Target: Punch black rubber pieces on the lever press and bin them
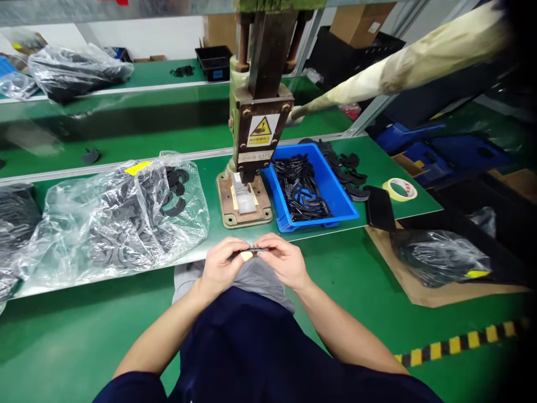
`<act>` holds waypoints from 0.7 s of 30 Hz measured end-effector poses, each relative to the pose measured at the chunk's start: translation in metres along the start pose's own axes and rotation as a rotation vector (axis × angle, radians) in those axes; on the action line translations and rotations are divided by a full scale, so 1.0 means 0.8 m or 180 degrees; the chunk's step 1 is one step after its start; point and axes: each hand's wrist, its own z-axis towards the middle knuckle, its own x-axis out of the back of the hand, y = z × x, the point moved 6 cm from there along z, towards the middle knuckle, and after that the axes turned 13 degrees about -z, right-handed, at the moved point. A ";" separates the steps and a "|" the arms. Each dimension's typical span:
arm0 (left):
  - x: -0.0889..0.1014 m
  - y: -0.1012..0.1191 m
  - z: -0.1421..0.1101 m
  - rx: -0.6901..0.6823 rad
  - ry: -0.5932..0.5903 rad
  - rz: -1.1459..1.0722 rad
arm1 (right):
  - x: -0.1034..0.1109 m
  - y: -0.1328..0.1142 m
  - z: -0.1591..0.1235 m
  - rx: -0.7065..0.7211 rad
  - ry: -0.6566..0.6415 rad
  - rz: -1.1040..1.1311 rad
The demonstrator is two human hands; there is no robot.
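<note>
At lower centre, the left hand [221, 262] and right hand [286, 261] pinch a thin black part [257, 249]; above, the press [242, 130] bears a yellow warning-triangle label [263, 130], lettering blurred.

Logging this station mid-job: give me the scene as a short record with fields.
Left hand: pinches thin black part
Right hand: pinches the same part
Ahead: press with yellow warning label
Right of press: blue bin holding small black parts
Left of press: clear plastic bag of dark curved parts
Far right: tape roll
</note>
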 end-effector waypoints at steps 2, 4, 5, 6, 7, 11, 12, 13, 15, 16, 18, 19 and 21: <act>0.000 0.000 -0.002 -0.0001 -0.0001 -0.0012 | 0.001 -0.003 -0.004 0.0085 -0.0004 -0.0118; -0.001 -0.002 -0.005 0.0011 0.0013 -0.0033 | 0.001 -0.004 -0.007 0.0156 -0.0012 -0.0206; -0.001 -0.003 -0.006 0.0021 0.0026 -0.0037 | 0.001 -0.005 -0.008 0.0187 -0.0015 -0.0239; -0.002 -0.005 -0.007 0.0041 0.0040 -0.0034 | 0.001 -0.005 -0.009 0.0214 -0.0016 -0.0266; -0.002 -0.007 -0.009 0.0065 0.0054 -0.0027 | 0.002 -0.005 -0.010 0.0235 -0.0013 -0.0291; -0.004 -0.013 -0.014 0.0177 0.0067 -0.0025 | 0.001 -0.001 -0.013 0.0239 -0.0003 -0.0397; -0.004 -0.015 -0.015 0.0199 0.0056 -0.0021 | 0.001 0.000 -0.014 0.0229 -0.0006 -0.0422; -0.005 -0.016 -0.016 0.0216 0.0040 -0.0010 | 0.001 0.002 -0.014 0.0220 -0.0011 -0.0443; -0.005 -0.017 -0.018 0.0216 0.0014 0.0023 | 0.002 0.004 -0.015 0.0205 -0.0022 -0.0471; -0.005 -0.017 -0.018 0.0206 0.0008 0.0040 | 0.002 0.004 -0.015 0.0200 -0.0029 -0.0478; -0.005 -0.019 -0.019 0.0197 0.0002 0.0051 | 0.003 0.006 -0.015 0.0195 -0.0041 -0.0479; -0.005 -0.020 -0.019 0.0186 -0.0005 0.0046 | 0.003 0.007 -0.015 0.0194 -0.0046 -0.0474; -0.005 -0.020 -0.019 0.0132 -0.0009 0.0034 | 0.003 0.008 -0.014 0.0186 -0.0048 -0.0458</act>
